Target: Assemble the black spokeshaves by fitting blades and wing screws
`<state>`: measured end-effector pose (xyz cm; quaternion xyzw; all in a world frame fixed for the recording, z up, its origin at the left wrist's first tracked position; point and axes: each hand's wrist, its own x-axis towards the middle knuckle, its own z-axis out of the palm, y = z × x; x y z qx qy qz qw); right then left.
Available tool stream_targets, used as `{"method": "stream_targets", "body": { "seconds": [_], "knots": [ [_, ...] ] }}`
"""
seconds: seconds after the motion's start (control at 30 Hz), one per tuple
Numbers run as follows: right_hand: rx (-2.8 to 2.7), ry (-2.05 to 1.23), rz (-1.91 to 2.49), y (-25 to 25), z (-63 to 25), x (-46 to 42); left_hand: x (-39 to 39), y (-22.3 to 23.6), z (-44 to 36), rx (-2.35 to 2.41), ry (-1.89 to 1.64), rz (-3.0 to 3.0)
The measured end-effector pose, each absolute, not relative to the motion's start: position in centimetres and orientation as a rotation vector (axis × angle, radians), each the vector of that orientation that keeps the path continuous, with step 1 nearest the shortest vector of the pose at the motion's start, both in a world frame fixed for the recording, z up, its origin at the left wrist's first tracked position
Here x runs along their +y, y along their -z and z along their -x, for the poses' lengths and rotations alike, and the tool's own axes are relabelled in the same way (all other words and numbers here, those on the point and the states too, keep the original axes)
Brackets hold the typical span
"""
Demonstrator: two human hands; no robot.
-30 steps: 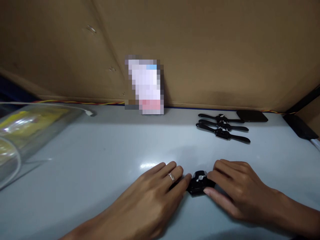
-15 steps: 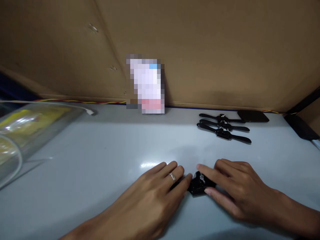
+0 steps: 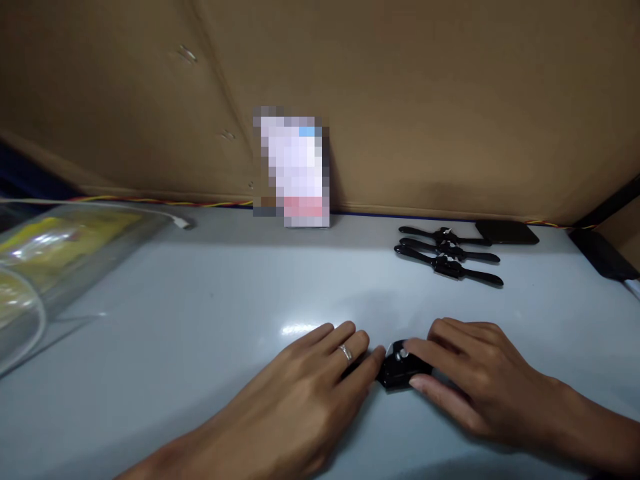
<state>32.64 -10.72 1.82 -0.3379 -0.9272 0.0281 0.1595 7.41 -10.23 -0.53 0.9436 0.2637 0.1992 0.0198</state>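
A black spokeshave [image 3: 400, 375] lies on the table between my hands, with a silvery thumbscrew in its middle. My left hand [image 3: 310, 387], a ring on one finger, is wrapped over its left handle, which is mostly hidden. At the other end my right hand [image 3: 475, 380] grips the right handle, its thumb at the front edge of the body. The right index fingertip rests at the thumbscrew and partly covers it. Behind them, three more black spokeshaves [image 3: 447, 268] lie side by side at the back right.
A flat black rectangular object [image 3: 507, 233] lies beside those tools, with another dark object [image 3: 603, 255] farther right. A pixelated upright item [image 3: 300, 173] leans on the cardboard wall [image 3: 425, 100]. On the left are a clear plastic bag [image 3: 75, 247] with yellow contents and a white cable [image 3: 183, 222].
My right index finger has moved from behind the spokeshave's body onto the thumbscrew, which looks turned. My left hand and the tool have stayed in place.
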Motion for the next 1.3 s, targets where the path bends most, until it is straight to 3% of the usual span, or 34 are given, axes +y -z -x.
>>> {"method": "stream_targets", "body": {
  "seconds": [1.3],
  "knots": [
    [-2.680,-0.174,1.004,-1.79,-32.69,-10.73,-10.21,0.51,-7.45,0.821,-0.570,-2.924]
  ]
}}
